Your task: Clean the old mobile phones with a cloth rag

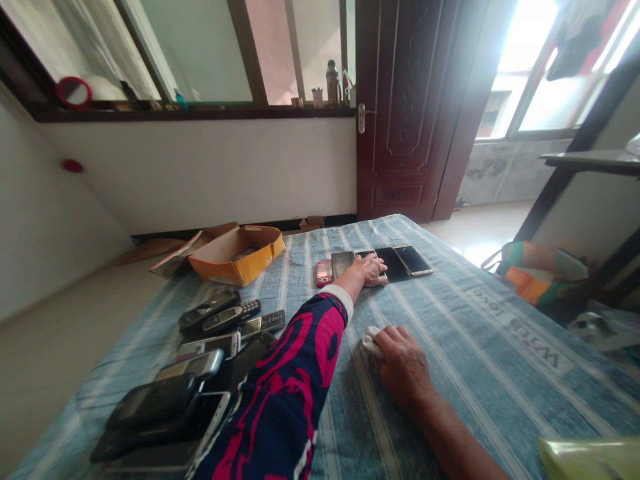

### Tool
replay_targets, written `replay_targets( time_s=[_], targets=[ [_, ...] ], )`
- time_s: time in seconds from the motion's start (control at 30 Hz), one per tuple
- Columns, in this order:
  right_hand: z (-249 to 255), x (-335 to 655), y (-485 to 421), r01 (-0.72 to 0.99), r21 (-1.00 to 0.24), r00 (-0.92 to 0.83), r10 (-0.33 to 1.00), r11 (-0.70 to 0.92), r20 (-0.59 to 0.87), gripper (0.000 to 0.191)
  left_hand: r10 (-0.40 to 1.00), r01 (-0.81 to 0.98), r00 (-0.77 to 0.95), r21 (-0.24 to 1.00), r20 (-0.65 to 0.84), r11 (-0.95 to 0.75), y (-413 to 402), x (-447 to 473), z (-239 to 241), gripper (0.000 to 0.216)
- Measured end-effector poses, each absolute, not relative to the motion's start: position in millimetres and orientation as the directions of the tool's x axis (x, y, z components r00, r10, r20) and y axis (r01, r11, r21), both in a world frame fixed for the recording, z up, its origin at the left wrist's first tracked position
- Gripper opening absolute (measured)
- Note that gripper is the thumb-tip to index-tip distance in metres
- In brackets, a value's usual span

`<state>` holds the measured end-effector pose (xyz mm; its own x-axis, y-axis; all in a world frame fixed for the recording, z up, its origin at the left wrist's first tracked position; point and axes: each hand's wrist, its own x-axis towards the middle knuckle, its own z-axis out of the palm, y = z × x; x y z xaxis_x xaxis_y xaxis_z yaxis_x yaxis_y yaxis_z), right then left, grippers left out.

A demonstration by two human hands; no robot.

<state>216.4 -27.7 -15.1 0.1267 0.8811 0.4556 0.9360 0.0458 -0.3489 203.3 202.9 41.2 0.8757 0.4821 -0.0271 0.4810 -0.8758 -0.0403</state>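
Note:
My left hand (pixel 371 267), in a navy and pink patterned sleeve, reaches out over a row of phones on the striped blue bedspread. Its fingers close from above round a mobile phone (pixel 384 281) that they mostly cover. Left of it lie a grey phone (pixel 343 263) and a small red phone (pixel 325 273). To its right are a black phone (pixel 392 264) and a gold-edged smartphone (pixel 413 260). Nearer to me, my right hand (pixel 403 363) is closed on a crumpled white cloth (pixel 371 342), resting on the bedspread.
At the left, several old phones lie in a heap, among them a black keypad phone (pixel 232 316) and a black phone-like piece (pixel 151 400). Behind them stands an open orange cardboard box (pixel 239 270). A yellow-green packet (pixel 590 459) lies at the lower right. Beyond is a brown door (pixel 400 160).

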Motion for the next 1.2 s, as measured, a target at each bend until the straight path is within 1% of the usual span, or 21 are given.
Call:
replay_targets(
  time_s=[0.33, 0.47, 0.6, 0.73, 0.93, 1.03, 1.13, 1.2],
  targets=[
    [-14.8, 215.9, -28.4, 0.932, -0.357, 0.126, 0.869, 0.062, 0.478, 0.020, 0.441, 0.440, 0.897, -0.055, -0.011, -0.896, 207.6, 203.1, 29.5, 0.026],
    [-14.5, 215.9, -28.5, 0.930, -0.362, 0.129, 0.875, 0.057, 0.467, 0.024, 0.449, 0.448, 0.893, -0.070, -0.011, -0.891, 202.8, 201.4, 30.3, 0.028],
    [-15.1, 216.1, -28.3, 0.931, -0.362, 0.133, 0.874, 0.052, 0.467, 0.021, 0.467, 0.465, 0.884, -0.074, -0.015, -0.882, 198.8, 200.5, 31.7, 0.031],
    [-14.8, 216.0, -28.0, 0.935, -0.352, 0.129, 0.876, 0.050, 0.465, 0.023, 0.479, 0.477, 0.877, -0.076, -0.018, -0.876, 196.2, 199.7, 32.9, 0.031],
    [-13.5, 215.6, -27.4, 0.942, -0.332, 0.124, 0.882, 0.039, 0.455, 0.020, 0.497, 0.495, 0.868, -0.069, -0.018, -0.866, 195.8, 201.0, 32.3, 0.030],
    [-13.2, 215.6, -27.0, 0.944, -0.327, 0.122, 0.886, 0.035, 0.447, 0.022, 0.498, 0.496, 0.867, -0.060, -0.025, -0.866, 197.7, 202.3, 30.7, 0.030],
    [-13.0, 215.6, -26.5, 0.943, -0.330, 0.121, 0.884, 0.039, 0.451, 0.025, 0.500, 0.498, 0.865, -0.051, -0.033, -0.866, 198.7, 201.8, 29.3, 0.032],
    [-13.0, 215.5, -25.9, 0.942, -0.334, 0.123, 0.883, 0.040, 0.453, 0.023, 0.505, 0.503, 0.863, -0.049, -0.034, -0.863, 198.0, 200.5, 29.0, 0.035]
  ],
)
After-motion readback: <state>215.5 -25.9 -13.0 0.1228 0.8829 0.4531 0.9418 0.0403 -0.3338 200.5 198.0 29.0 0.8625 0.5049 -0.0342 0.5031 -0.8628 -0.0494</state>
